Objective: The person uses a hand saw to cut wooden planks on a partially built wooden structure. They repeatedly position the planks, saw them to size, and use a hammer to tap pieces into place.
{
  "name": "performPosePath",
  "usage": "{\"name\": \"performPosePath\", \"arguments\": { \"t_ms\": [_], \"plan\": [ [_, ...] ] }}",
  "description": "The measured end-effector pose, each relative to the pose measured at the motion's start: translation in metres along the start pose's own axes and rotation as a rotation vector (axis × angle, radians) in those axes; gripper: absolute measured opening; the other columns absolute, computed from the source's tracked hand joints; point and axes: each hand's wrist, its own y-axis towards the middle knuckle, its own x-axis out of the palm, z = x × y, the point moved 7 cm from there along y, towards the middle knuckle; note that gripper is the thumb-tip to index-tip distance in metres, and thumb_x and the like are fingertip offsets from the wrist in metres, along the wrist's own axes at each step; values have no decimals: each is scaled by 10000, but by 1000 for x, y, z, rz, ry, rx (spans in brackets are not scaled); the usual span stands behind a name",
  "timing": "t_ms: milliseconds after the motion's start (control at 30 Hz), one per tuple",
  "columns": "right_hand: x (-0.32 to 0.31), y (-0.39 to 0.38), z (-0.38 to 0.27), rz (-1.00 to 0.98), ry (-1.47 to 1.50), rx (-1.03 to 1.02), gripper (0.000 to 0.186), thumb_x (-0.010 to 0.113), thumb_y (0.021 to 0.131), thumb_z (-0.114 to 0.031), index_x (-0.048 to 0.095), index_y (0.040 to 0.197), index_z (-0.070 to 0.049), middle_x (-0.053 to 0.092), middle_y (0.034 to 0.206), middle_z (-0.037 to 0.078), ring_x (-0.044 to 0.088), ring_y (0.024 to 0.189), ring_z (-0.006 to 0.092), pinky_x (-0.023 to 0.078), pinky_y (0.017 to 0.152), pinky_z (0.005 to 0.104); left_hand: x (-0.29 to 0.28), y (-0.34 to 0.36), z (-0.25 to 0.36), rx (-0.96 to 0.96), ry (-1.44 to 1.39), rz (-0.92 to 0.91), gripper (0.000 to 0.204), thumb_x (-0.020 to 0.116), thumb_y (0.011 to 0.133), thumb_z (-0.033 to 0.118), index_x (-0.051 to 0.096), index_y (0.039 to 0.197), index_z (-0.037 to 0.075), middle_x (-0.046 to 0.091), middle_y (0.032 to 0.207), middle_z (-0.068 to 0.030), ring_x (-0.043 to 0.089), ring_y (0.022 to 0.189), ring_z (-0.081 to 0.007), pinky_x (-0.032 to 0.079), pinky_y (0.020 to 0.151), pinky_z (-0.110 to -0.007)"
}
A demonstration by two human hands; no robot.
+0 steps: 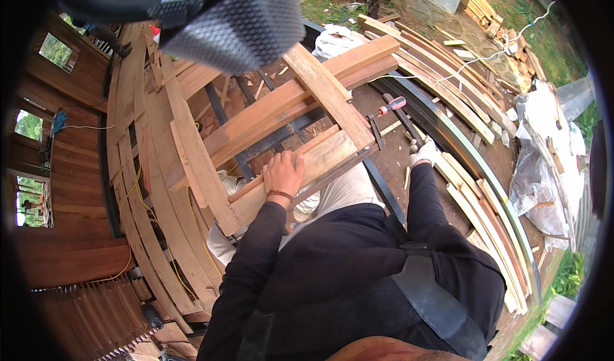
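1. The bare left hand lies palm-down on the near board of a wooden frame, fingers together over it; whether it grips underneath, I cannot tell.
2. The frame sits directly before the body, reaching away from that hand, across thick beams. It looks stiff and fairly heavy, rough rather than slippery; opposite side boards would give the steadiest hold.
3. The gloved right hand is apart from the frame, beside a dark bar; its finger closure is unclear.
4. Between them, a red-handled clamp stands by the frame's corner.
5. Farther right lie stacked strips.
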Motion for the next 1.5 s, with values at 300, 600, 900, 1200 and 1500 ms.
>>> {"name": "performPosePath", "arguments": {
  "t_ms": [300,600,900,1200,1500],
  "plan": [
    [61,11,36,-200,21,85,104,545,1044,-204,531,1082,-109,614,898,130,635,633,253,436,424,290,3,-1,-1,23,-16,64,383,574,1016,468,661,1050,97,694,1054,-117,651,1081,-330,454,957,-505],
    [61,21,44,-290,-134,87,113,549,1047,-218,564,1118,-132,634,859,84,634,637,221,450,446,288,-3,0,7,-10,-47,4,373,616,994,435,690,1118,91,725,1094,-123,661,1086,-327,467,949,-472],
    [47,19,42,-326,-181,59,129,519,1054,-208,560,1128,-110,635,965,97,646,726,229,457,486,292,-3,-2,-7,6,-237,74,329,652,973,368,696,1146,91,720,1101,-129,655,1125,-345,475,977,-473],
    [45,-17,57,-272,-265,63,99,537,1039,-188,563,1098,-113,589,881,47,635,692,237,448,448,273,-11,-8,-10,-2,-175,88,323,656,964,352,693,1155,93,713,1123,-127,653,1118,-335,471,967,-471],
    [67,-28,65,-367,-228,116,70,565,1025,-169,563,1071,-116,634,891,103,648,652,248,480,443,281,-8,-9,-13,17,-167,98,357,671,947,375,692,1165,93,714,1128,-119,654,1121,-326,471,974,-467]
  ]
}}
